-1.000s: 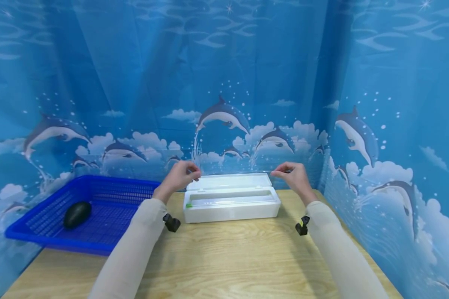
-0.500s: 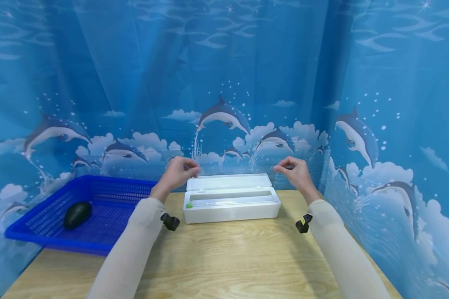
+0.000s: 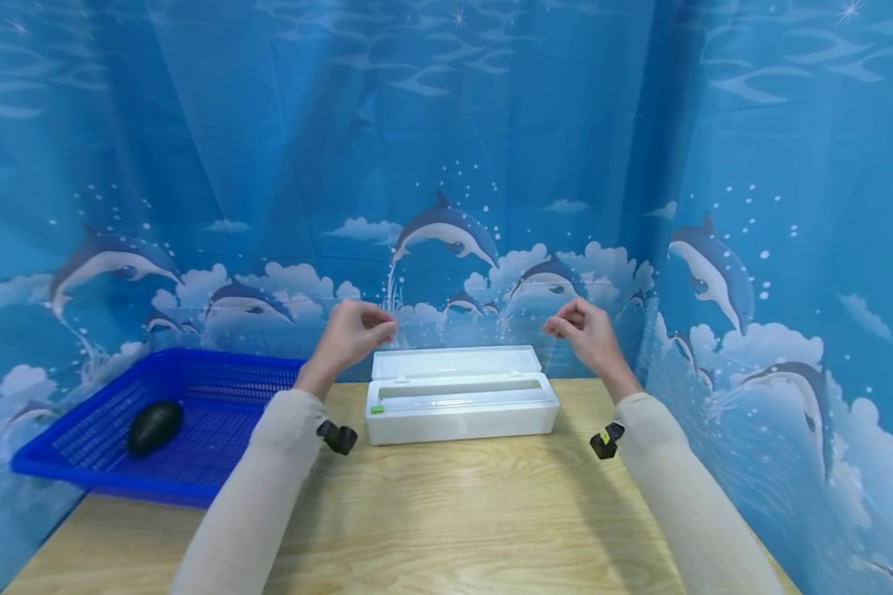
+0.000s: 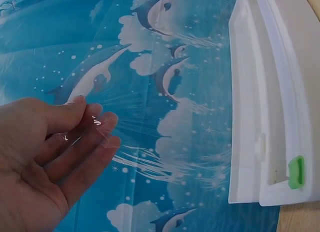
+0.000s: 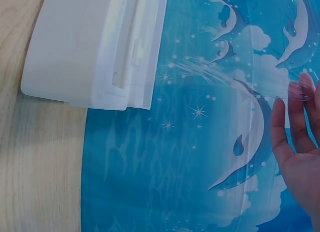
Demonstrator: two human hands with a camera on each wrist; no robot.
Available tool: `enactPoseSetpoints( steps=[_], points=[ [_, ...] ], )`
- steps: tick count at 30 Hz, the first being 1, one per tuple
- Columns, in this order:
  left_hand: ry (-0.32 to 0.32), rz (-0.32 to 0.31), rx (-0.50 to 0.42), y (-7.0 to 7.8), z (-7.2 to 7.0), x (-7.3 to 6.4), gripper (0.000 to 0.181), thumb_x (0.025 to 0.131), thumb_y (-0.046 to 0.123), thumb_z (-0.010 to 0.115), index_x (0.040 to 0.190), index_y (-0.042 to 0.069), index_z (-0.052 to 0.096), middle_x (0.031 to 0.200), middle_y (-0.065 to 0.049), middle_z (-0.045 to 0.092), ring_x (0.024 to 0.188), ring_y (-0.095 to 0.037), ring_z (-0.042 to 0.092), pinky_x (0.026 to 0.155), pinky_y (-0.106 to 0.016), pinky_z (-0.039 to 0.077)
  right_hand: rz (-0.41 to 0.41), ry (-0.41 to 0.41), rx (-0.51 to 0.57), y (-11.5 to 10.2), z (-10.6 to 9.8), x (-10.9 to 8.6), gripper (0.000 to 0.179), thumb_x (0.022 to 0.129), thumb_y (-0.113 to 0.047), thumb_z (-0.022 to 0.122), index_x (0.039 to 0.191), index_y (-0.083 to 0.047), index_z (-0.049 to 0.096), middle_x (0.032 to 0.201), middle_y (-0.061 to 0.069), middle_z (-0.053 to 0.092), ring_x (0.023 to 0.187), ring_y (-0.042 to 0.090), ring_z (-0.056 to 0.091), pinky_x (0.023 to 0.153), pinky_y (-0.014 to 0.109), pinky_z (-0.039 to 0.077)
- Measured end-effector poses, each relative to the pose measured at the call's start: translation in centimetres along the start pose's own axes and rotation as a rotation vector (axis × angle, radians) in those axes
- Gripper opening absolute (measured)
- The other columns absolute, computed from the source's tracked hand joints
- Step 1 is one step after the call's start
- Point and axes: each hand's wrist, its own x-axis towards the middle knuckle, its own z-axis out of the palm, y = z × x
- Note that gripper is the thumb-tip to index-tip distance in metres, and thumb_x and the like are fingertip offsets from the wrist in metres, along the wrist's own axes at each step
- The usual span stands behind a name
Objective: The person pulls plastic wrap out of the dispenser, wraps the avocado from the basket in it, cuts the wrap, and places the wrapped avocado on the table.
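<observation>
Clear cling film (image 4: pixel 103 127) shows as glossy creases at my fingertips, and my left hand (image 3: pixel 348 337) pinches it between thumb and fingers. My right hand (image 3: pixel 586 335) grips the film's other side, where its sheen (image 5: pixel 295 96) crosses the fingers in the right wrist view. Both hands are raised level above the back of a long white cling film dispenser (image 3: pixel 461 423). The lid (image 3: pixel 454 362) of the dispenser stands tipped back behind its long slot. A small green slide cutter (image 4: pixel 296 173) sits at the dispenser's left end. Between the hands the film is nearly invisible.
A blue plastic basket (image 3: pixel 112 482) stands on the left of the wooden table (image 3: pixel 446 512), with a dark green avocado-shaped object (image 3: pixel 155 427) inside. A blue dolphin-print curtain (image 3: pixel 446 124) hangs close behind the dispenser and along the right side.
Both hands have risen a little above the dispenser, still pinching the film, and the right one has shifted slightly rightward. Dispenser and basket stay where they were.
</observation>
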Motion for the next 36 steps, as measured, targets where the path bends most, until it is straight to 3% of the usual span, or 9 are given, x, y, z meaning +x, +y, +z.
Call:
enactPoseSetpoints(
  steps=[5, 7, 23, 26, 32, 36],
  points=[
    [0.000, 0.035, 0.006, 0.8, -0.6, 0.1, 0.016, 0.100, 0.017, 0.068, 0.107, 0.006, 0.077, 0.098, -0.014, 0.078, 0.082, -0.021, 0.074, 0.073, -0.035, 0.064, -0.021, 0.010, -0.041, -2.8, -0.6, -0.7, 0.022, 0.105, -0.014, 0.058, 0.105, 0.008, 0.059, 0.105, 0.029, 0.072, 0.087, 0.021, 0.069, 0.078, 0.019, 0.058],
    [-0.002, 0.040, 0.007, 1.1, -0.8, 0.1, 0.016, 0.101, 0.017, 0.068, 0.107, 0.006, 0.077, 0.099, -0.014, 0.078, 0.081, -0.020, 0.074, 0.072, -0.034, 0.064, -0.044, 0.004, -0.040, -3.6, -0.9, -0.9, 0.023, 0.106, -0.014, 0.057, 0.104, 0.008, 0.058, 0.103, 0.028, 0.071, 0.086, 0.021, 0.068, 0.076, 0.018, 0.057],
    [-0.011, -0.006, -0.094, 2.8, -2.2, 0.6, 0.019, 0.103, 0.022, 0.064, 0.105, 0.005, 0.073, 0.104, -0.020, 0.076, 0.091, -0.032, 0.075, 0.076, -0.039, 0.064, -0.073, -0.040, -0.002, -5.7, -1.9, -0.1, 0.020, 0.108, -0.010, 0.051, 0.107, 0.009, 0.052, 0.102, 0.033, 0.063, 0.089, 0.038, 0.067, 0.078, 0.022, 0.061],
    [-0.009, -0.011, -0.099, 3.2, -2.4, 0.7, 0.020, 0.104, 0.022, 0.063, 0.107, 0.005, 0.072, 0.104, -0.020, 0.075, 0.092, -0.032, 0.075, 0.074, -0.037, 0.064, -0.086, -0.029, -0.008, -5.0, -2.0, 0.5, 0.017, 0.108, -0.008, 0.051, 0.108, 0.009, 0.052, 0.099, 0.027, 0.063, 0.086, 0.034, 0.068, 0.078, 0.023, 0.062],
    [-0.006, -0.005, -0.102, 3.8, -2.9, 0.7, 0.023, 0.104, 0.022, 0.062, 0.111, 0.003, 0.070, 0.106, -0.020, 0.075, 0.094, -0.034, 0.074, 0.074, -0.037, 0.065, -0.116, -0.002, 0.023, -3.5, -2.4, 1.6, 0.016, 0.107, -0.010, 0.053, 0.109, 0.006, 0.053, 0.091, 0.000, 0.062, 0.079, 0.010, 0.067, 0.075, 0.021, 0.062],
    [0.005, 0.012, -0.102, 4.2, -3.2, 0.6, 0.021, 0.104, 0.022, 0.061, 0.111, 0.004, 0.070, 0.105, -0.020, 0.074, 0.091, -0.031, 0.073, 0.071, -0.036, 0.065, -0.136, 0.003, 0.047, -4.0, -2.7, 1.7, 0.019, 0.107, -0.014, 0.054, 0.109, 0.005, 0.053, 0.089, -0.003, 0.062, 0.078, 0.007, 0.066, 0.073, 0.021, 0.062]
  ],
)
